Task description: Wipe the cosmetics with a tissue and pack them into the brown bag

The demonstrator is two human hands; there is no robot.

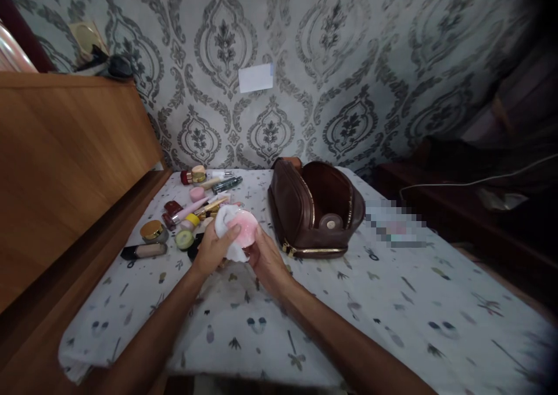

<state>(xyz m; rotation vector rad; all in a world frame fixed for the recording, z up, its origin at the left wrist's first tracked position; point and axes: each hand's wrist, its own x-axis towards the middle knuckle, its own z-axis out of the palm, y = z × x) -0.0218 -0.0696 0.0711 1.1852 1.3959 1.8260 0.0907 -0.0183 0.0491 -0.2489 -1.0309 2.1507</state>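
Above the near middle of the table, my left hand (211, 251) is closed on a white cloth (224, 219), its thumb pressing on the face of a round pink compact (247, 225). My right hand (267, 258) grips the compact's right edge. The cloth wraps round the compact's left side and hangs below it. Just left of my hands lie a green-lidded jar (185, 239), a pink-handled brush (190, 209) and a foundation tube (150, 250) with a black cap. To the right stands a brown cosmetic bag (288, 209), unzipped at the top.
Several cosmetics, including a gold-lidded jar (152, 230) and a dark green tube (227, 184), crowd the table's left side. A wooden cabinet (78, 168) borders the left. A blurred-out flat item (396, 226) lies right of the bag. The patterned cloth (349, 337) covers the table.
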